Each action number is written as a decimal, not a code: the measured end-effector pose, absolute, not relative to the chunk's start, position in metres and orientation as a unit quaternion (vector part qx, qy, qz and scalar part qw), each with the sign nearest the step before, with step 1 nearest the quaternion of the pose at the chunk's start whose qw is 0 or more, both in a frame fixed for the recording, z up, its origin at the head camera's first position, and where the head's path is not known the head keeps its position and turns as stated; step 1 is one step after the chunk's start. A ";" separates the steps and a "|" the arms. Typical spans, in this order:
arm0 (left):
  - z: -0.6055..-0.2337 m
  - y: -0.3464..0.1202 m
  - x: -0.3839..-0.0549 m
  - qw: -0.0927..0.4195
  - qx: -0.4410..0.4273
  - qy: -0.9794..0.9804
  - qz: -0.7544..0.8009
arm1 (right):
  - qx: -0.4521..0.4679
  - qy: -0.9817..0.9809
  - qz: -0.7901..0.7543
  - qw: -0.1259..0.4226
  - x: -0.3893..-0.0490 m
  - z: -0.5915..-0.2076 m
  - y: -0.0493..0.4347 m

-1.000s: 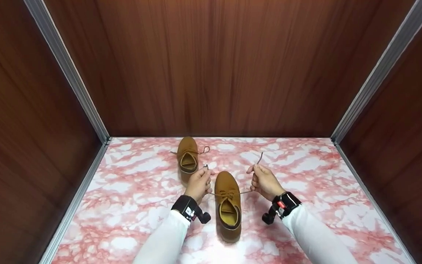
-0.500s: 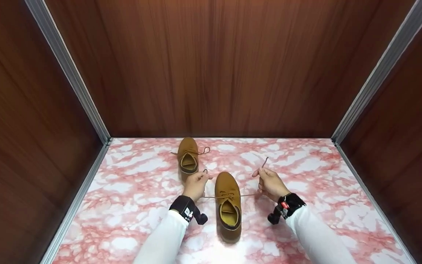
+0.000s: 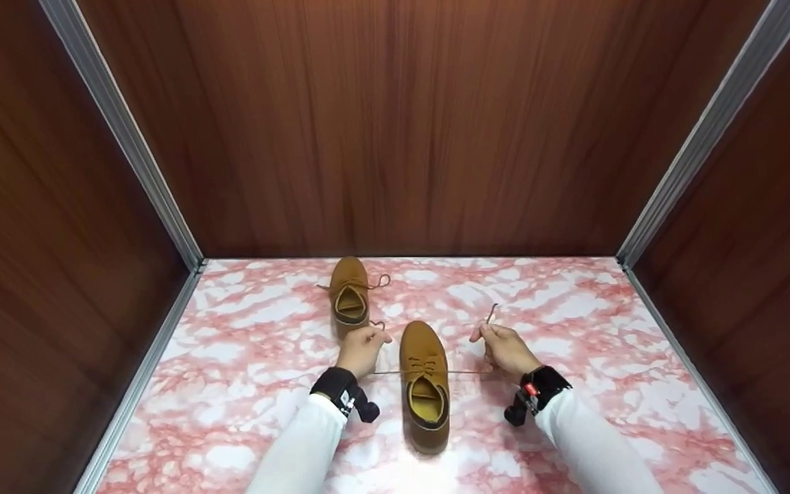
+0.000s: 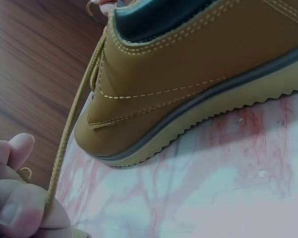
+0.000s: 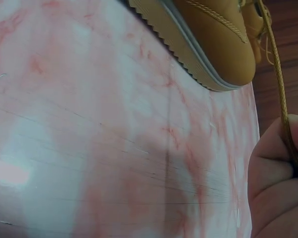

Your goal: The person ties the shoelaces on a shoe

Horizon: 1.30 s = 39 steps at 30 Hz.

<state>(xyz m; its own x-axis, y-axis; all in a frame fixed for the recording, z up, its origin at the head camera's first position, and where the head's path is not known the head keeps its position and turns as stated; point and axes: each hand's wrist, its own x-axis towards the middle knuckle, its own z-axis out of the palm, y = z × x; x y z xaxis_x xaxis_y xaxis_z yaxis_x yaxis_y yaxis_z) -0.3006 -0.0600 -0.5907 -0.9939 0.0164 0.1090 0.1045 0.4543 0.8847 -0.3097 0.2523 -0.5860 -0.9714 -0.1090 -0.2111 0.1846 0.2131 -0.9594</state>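
A tan lace-up shoe [image 3: 424, 343] stands on the tabletop between both hands, its toe pointing away. To its left, the left hand [image 3: 361, 350] grips one end of the shoelace [image 4: 72, 114], fingers curled around it. The right hand [image 3: 508, 351] holds the other end of the shoelace [image 5: 278, 69] on the right side, with the tip sticking up above the fingers. Both lengths run straight and taut from the shoe's throat, out to each side. No bow shows on this shoe; a crossing of lace lies at its throat.
A second tan shoe [image 3: 349, 295] stands farther back on the left, laces spread to the sides, its heel partly behind the left hand. Brown wood-grain panels [image 3: 395, 137] rise behind and at both sides. The tabletop [image 3: 251, 425] has a pink and white marbled surface.
Both hands have moved apart and slightly nearer the body, lowering a little. The lace ends between them and the shoe have grown longer and straighter. The shoes stay put.
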 end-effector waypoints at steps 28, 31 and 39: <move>-0.594 -0.062 -0.295 0.025 -0.059 -0.850 -0.523 | -0.003 0.826 -0.549 0.127 -0.308 -0.587 0.249; -0.593 -0.060 -0.294 -0.004 -0.045 -0.831 -0.555 | 0.001 0.824 -0.549 0.143 -0.308 -0.585 0.246; -0.590 -0.060 -0.291 -0.100 -0.014 -0.747 -0.657 | 0.009 0.797 -0.573 0.191 -0.306 -0.579 0.234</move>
